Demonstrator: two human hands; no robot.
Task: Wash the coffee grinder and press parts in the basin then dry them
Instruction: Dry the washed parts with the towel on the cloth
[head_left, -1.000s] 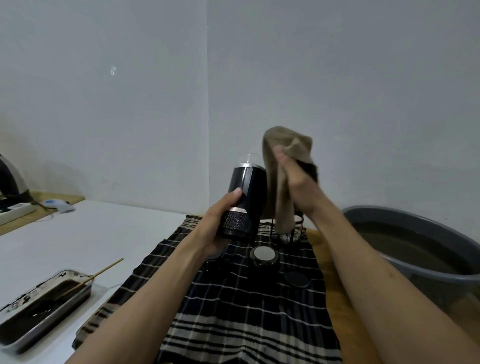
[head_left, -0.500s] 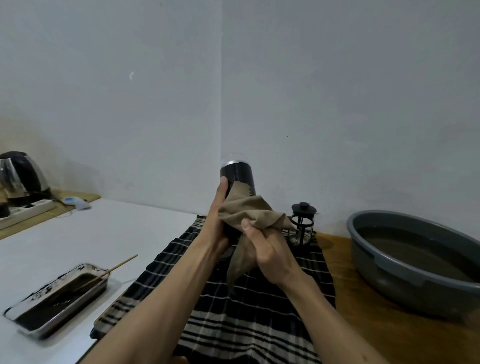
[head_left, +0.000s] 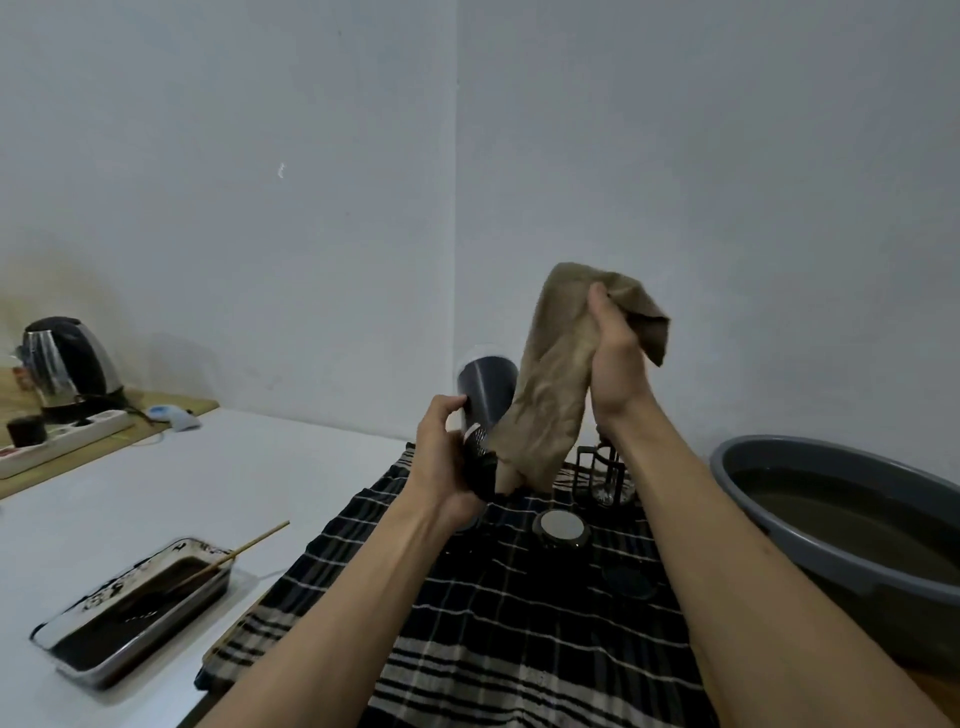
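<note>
Several risks sit in this scene, and the grey basin (head_left: 810, 540) is the largest. It holds murky water and stands at the right end of the wooden surface, just beside the person's right forearm; a careless sweep of that arm could knock its rim and slop water over the checked cloth (head_left: 519, 623), wetting parts that seem already washed.

Next down in size, the tan drying towel (head_left: 556, 395) hangs from the raised right hand (head_left: 615, 358), whose thumb and fingers pinch it near the top. Its loose lower edge dangles close above the French press frame (head_left: 602, 475) standing on the checked cloth. If that edge snags the frame as the towel swings, I judge the press could tip.

The black coffee grinder body (head_left: 485, 395) is held tilted above the cloth's far end, the left hand (head_left: 447, 457) curled round its lower, knurled part. A wet, smooth cylinder gripped only low down may slip or twist out when the towel rubs it, and it would land on the small parts below.

Smallest are the round lid (head_left: 560, 526) and the dark disc (head_left: 626, 582) lying apart on the cloth between the forearms; a dropped grinder or a dragging towel could send either rolling off.
</note>
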